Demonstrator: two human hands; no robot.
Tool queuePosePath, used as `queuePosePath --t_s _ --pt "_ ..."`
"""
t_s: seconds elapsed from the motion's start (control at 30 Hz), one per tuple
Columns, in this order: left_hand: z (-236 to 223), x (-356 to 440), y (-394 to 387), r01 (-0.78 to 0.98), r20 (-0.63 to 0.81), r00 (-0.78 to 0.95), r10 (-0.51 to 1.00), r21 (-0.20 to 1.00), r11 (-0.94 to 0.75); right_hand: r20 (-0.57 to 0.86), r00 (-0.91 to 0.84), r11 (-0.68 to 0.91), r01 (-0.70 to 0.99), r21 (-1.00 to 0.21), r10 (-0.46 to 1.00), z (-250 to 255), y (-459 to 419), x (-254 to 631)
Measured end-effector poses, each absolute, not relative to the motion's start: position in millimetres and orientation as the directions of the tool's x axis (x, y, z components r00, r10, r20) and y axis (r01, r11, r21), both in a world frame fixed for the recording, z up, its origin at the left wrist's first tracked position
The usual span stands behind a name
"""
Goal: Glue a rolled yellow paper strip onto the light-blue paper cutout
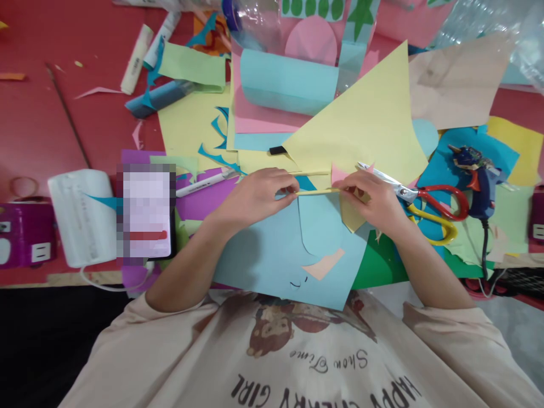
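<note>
Both my hands pinch a narrow strip of yellow paper [317,192] held flat between them. My left hand [255,195] grips its left end with closed fingers. My right hand [368,198] grips the right end, where a folded yellow piece [351,216] hangs below the fingers. Under the hands lies a light blue sheet [272,260] with a curved blue cut-out and a peach scrap [323,264] on it. A large yellow sheet [365,124] lies just behind the hands.
Scissors with red and yellow handles [429,201] lie right of my right hand, beside a blue glue gun [476,170]. A phone [147,218] and a white roll [80,215] sit at left. A rolled blue paper [289,82], glue sticks [136,59] and paper scraps cover the red table [42,124].
</note>
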State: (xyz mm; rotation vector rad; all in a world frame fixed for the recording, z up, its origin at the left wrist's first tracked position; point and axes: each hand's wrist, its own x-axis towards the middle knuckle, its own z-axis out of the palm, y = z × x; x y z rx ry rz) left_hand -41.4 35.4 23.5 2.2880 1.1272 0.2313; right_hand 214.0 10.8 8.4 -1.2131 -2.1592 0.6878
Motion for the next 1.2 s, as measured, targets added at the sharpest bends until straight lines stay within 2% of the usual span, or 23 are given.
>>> queuePosePath --t_s 0.73,1.2 --pt "24.5 -39.5 37.0 0.719 -0.186 0.640 0.746 0.488 -0.495 0.123 -0.451 0.407 0.615 -0.675 0.884 8.3 10.5 215.3" --pt "27.1 -37.6 36.2 0.716 -0.202 0.644 0.738 0.500 -0.488 0.121 -0.460 0.423 0.639 -0.642 0.880 7.7 11.8 216.5"
